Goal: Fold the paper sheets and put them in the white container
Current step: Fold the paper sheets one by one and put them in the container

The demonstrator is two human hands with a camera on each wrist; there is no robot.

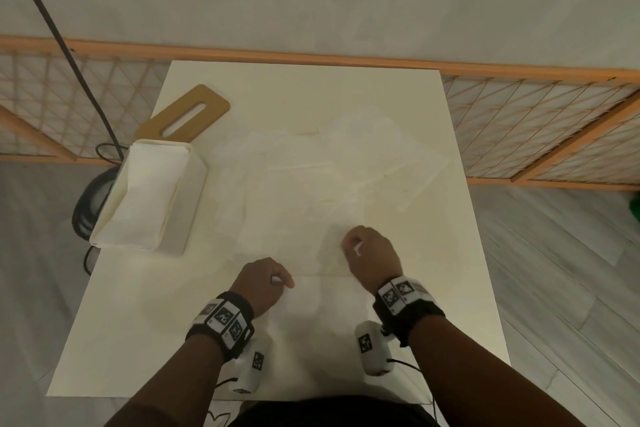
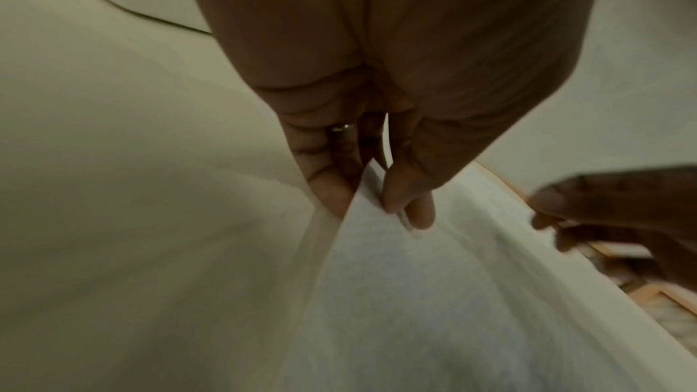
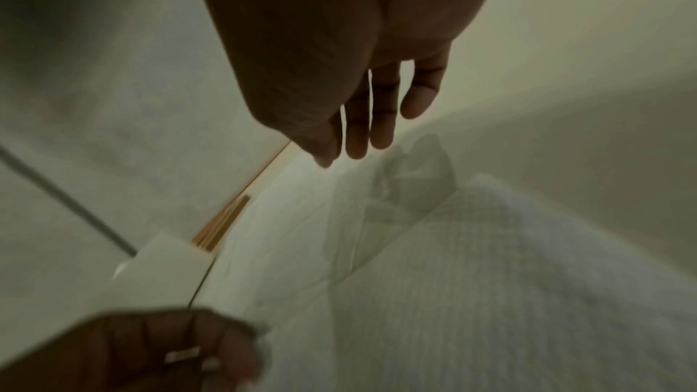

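Several thin white paper sheets (image 1: 329, 166) lie crumpled across the middle of the white table (image 1: 138, 322). The white container (image 1: 188, 208) stands at the table's left edge with folded paper (image 1: 145, 191) inside. My left hand (image 1: 277, 282) pinches the edge of the nearest sheet (image 2: 433, 294) between thumb and fingertips (image 2: 418, 213) and lifts it a little. The right hand (image 1: 360, 246) hovers just beyond, over the same sheet (image 3: 490, 279). Its fingers (image 3: 356, 136) hang loosely, with no paper visibly held.
A wooden board with a slot (image 1: 187, 114) lies behind the container. Black cable (image 1: 86, 204) coils on the floor left of the table. An orange lattice fence (image 1: 536, 114) runs along the far side. Bare tabletop shows at the near left and right.
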